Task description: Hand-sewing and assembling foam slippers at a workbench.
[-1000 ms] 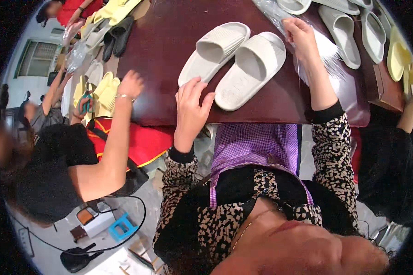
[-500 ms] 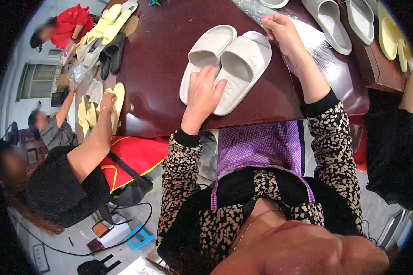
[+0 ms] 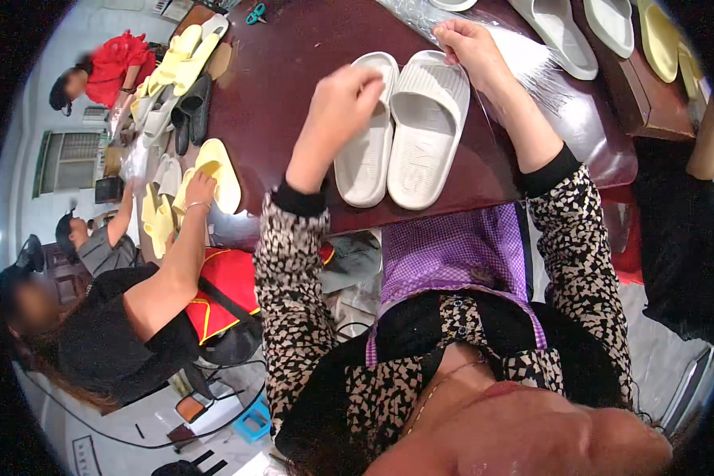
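L hand [image 3: 337,111] higher, slipper [image 3: 365,166] prob. under fingers [image 3: 363,78]

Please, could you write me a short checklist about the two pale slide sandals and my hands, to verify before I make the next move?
1. Left slide sandal and right slide sandal side by side, footbeds up: ok.
2. Left sandal's strap in full view: not ok; the left hand covers part of it.
3. Right sandal's footbed uncovered: ok.
4. Right hand free of any thin material: cannot tell; its fingertips are bunched together.
5. Clear plastic near the right hand: ok, it lies just beside it.
6. Scissors away from both sandals: ok, they lie toward the table's far side.
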Tool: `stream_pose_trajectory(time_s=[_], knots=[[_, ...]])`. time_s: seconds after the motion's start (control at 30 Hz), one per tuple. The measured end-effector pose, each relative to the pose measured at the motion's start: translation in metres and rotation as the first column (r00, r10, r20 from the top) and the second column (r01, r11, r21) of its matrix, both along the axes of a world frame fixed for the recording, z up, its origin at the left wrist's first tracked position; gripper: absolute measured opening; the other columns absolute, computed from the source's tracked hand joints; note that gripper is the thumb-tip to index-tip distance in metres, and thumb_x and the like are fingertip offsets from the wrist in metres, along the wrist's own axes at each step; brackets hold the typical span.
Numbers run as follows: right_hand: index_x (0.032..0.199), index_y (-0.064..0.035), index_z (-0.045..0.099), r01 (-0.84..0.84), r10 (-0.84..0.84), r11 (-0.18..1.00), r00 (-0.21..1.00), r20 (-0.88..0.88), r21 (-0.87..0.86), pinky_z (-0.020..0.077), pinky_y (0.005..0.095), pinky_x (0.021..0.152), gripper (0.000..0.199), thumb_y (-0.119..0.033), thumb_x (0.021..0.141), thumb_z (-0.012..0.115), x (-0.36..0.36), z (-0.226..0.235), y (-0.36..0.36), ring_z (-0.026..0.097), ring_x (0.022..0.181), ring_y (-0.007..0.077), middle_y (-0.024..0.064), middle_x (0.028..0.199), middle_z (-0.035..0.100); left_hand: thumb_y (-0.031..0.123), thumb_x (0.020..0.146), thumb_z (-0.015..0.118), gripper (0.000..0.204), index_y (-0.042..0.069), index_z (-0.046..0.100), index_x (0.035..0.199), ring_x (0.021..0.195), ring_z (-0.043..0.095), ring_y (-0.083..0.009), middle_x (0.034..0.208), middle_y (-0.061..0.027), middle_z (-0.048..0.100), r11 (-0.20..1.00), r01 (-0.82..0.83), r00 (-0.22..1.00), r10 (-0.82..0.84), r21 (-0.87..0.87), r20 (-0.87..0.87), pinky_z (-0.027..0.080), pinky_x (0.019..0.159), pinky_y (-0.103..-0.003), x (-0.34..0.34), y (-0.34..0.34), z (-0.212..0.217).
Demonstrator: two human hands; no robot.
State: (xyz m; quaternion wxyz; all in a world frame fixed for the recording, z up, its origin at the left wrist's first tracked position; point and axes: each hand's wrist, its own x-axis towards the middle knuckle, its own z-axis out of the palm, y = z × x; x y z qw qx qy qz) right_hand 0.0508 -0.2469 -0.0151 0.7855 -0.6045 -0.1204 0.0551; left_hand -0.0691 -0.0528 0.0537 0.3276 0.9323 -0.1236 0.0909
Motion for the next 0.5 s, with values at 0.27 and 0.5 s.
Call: stream_pose_trajectory(time_s=[0.27,0.5], knots=[[0.08,-0.0044,0.059,-0.004,0.005,1.0,1.0,-0.03,0.026,0.039,0.0212,0.049,0.011,-0.014,0.085,0.062,-0.005,0.003,0.001,0.042,0.05,0.0061,-0.0025,0.062,0.05,0.019,0.077,0.06,0.023,0.003,0.067,0.092,0.083,0.063,-0.0321,0.086,-0.0166,0.064,0.87,0.093,0.973,-0.182,0.485,0.14,0.049,0.078,-0.038,0.093,-0.001,-0.034],[0.079,-0.0051,0.059,-0.014,0.015,1.0,1.0,-0.014,0.017,0.0405,0.0221,0.049,0.012,-0.015,0.085,0.062,-0.004,0.003,0.0,0.043,0.05,0.006,-0.0027,0.063,0.051,0.017,0.076,0.059,0.02,0.003,0.068,0.088,0.086,0.063,-0.0328,0.086,-0.0182,0.065,0.825,0.185,0.979,-0.11,0.534,-0.169,0.049,0.079,-0.038,0.117,-0.005,-0.037]])
